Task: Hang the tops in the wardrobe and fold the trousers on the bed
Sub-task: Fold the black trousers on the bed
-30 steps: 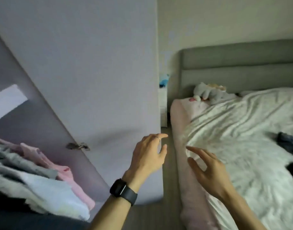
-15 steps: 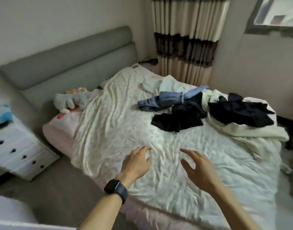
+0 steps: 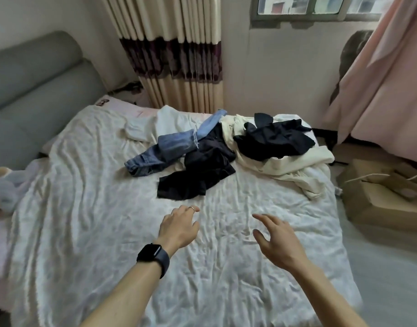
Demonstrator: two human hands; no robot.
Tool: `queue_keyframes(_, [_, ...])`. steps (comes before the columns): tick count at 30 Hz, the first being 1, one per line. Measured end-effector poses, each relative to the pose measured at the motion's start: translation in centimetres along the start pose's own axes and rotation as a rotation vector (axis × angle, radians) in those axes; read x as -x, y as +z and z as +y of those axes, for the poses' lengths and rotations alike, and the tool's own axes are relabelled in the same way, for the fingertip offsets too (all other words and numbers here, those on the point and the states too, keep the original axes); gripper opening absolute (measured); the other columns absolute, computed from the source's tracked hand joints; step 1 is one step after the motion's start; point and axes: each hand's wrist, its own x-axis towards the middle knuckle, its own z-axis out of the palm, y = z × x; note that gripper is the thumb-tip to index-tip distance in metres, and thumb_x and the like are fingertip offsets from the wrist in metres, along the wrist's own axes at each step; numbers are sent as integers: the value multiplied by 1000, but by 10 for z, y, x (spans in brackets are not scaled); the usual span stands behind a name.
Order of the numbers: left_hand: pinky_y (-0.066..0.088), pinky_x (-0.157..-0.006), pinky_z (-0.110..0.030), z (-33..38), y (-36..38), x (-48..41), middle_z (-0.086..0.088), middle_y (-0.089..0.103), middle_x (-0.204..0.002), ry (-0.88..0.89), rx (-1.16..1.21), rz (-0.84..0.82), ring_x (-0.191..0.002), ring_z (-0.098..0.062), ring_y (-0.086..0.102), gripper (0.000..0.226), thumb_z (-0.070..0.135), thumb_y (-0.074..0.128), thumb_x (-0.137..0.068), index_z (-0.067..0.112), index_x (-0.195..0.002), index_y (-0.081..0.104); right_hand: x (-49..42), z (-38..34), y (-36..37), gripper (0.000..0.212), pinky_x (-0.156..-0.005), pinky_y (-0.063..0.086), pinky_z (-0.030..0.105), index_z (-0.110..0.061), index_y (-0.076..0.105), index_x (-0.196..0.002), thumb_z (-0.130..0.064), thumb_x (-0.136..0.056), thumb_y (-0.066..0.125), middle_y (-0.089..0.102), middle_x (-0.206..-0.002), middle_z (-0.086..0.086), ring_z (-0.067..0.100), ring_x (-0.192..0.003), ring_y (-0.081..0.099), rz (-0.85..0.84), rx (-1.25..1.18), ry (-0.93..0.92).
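Note:
A heap of clothes lies on the far half of the bed [image 3: 89,232], which has a crumpled white sheet. Blue jeans [image 3: 160,152] lie at the heap's left, a black garment [image 3: 198,180] spreads out in front of them, and another black garment [image 3: 273,140] sits on a cream one [image 3: 294,168] at the right. A white top [image 3: 165,123] lies behind the jeans. My left hand [image 3: 179,227], with a ring and a dark watch, hovers over the sheet just short of the black garment, fingers relaxed. My right hand [image 3: 278,239] hovers beside it, fingers spread. Both hold nothing. The wardrobe is out of view.
A grey padded headboard [image 3: 37,90] stands at the left, with a grey plush toy [image 3: 2,192] by it. Striped curtains [image 3: 174,50] hang behind the bed, a pink curtain [image 3: 386,86] at the right. Open cardboard boxes [image 3: 382,197] sit on the floor right of the bed.
My view has swung right from the wardrobe door to the bed and come closer to the clothes heap. Both hands stay out in front, holding nothing.

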Motion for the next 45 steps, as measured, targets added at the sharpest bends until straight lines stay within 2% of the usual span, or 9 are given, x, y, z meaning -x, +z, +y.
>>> queue_keyframes(10, [36, -109, -39, -11, 97, -210, 0, 32, -154, -92, -116, -57, -136, -24, 39, 55, 39, 49, -98, 25, -150, 39, -218, 82, 100, 59, -124, 18, 41, -38, 22, -158, -50, -103, 39, 12, -169, 1, 29, -154, 9, -213, 165, 57])
queue_keyframes(18, [33, -112, -48, -47, 185, -337, -17, 5, -165, -183, -270, -23, -143, -39, 28, 70, 43, 55, -97, 40, -156, 18, -263, 172, 251, 69, -110, 13, 77, -51, -6, -155, -67, -99, 30, -25, -166, -3, 38, -151, -22, -397, 374, 139])
queue_keyframes(22, [43, -101, -50, -61, 208, -397, -20, 15, -162, -121, -390, 92, -132, -41, 42, 75, 43, 53, -99, 44, -158, 6, -281, 174, 271, 67, -107, 10, 79, -49, -9, -155, -64, -101, 28, -26, -165, -1, 41, -149, -22, -403, 381, 138])
queue_keyframes(26, [43, -74, -46, -71, 231, -432, -18, 48, -134, -126, -442, 124, -110, -40, 53, 50, 20, 49, -102, 24, -150, 34, -287, 173, 278, 69, -106, 9, 81, -47, -8, -156, -61, -102, 33, -25, -166, 0, 42, -149, -22, -444, 381, 145])
queue_keyframes(29, [41, -68, -43, -62, 238, -428, -17, 59, -112, -109, -382, 130, -97, -40, 57, 28, 2, 47, -95, 11, -120, 55, -287, 180, 281, 71, -106, 6, 81, -46, -7, -157, -60, -102, 36, -24, -166, 0, 42, -149, -22, -454, 368, 158])
queue_keyframes(35, [42, -71, -31, -23, 196, -305, 12, 59, -78, -154, 78, -118, -79, -20, 55, 12, 22, 60, -81, 32, -89, 61, -285, 184, 266, 74, -108, 14, 80, -50, 0, -156, -65, -97, 42, -17, -167, -4, 40, -151, -15, -591, 342, 255])
queue_keyframes(40, [43, -60, -24, -24, 137, -195, 10, 65, -71, -357, 579, 10, -68, -7, 59, 13, 20, 68, -76, 30, -78, 59, -292, 135, 197, 65, -113, 33, 51, -34, 34, -154, -64, -97, 43, 31, -161, 7, 36, -145, 33, -715, 253, 261])
queue_keyframes(42, [40, -60, -23, -34, 116, -151, 12, 61, -70, -384, 676, 1, -67, -7, 55, 16, 16, 70, -76, 28, -76, 59, -259, 103, 175, 68, -108, 38, 36, -23, 43, -151, -66, -98, 39, 49, -152, 7, 28, -136, 48, -656, 22, 312])
queue_keyframes(45, [35, -52, -15, -37, 117, -102, 14, 52, -55, -403, 843, -176, -55, -5, 45, 19, 6, 72, -71, 22, -73, 61, -205, 75, 171, 67, -93, 44, 38, -24, 55, -138, -72, -93, 45, 61, -138, 6, 26, -119, 60, -494, -620, 526])
